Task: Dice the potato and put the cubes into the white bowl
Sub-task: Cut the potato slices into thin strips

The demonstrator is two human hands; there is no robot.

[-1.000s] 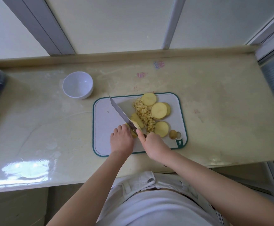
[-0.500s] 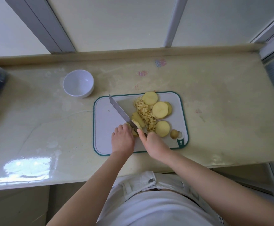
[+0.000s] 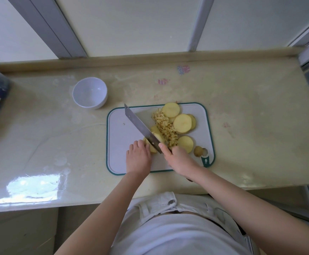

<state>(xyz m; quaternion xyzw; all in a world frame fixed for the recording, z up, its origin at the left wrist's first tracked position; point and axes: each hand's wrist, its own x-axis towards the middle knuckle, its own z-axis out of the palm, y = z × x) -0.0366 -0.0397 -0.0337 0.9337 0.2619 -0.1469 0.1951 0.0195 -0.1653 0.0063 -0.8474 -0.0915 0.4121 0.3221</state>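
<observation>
1. The right hand (image 3: 179, 159) is gripping the knife (image 3: 140, 127) by its handle, fingers wrapped round it and the forefinger lying along the back of the blade.
2. The left hand (image 3: 138, 157) is holding down a potato piece (image 3: 152, 147) on the board (image 3: 118, 137), fingers curled over it, tips touching it just beside the blade.
3. The blade is running slantwise from the right hand away to the far left, crossing the piece. The piece is lying between the two hands, just right of the left fingertips.
4. The cubes (image 3: 165, 128) are lying heaped right of the blade; whole slices (image 3: 182, 123) are waiting beyond them, with an end stub (image 3: 197, 151) near the board's corner.
5. The bowl (image 3: 89, 92) is sitting off the board's far-left corner, apart from it and looking empty; the left hand is the nearer one to it.
6. The dicing is seemingly about halfway. The coming cut is turning on how close those fingertips are sitting to the blade's left face, so they probably need to back away leftward along the piece.
</observation>
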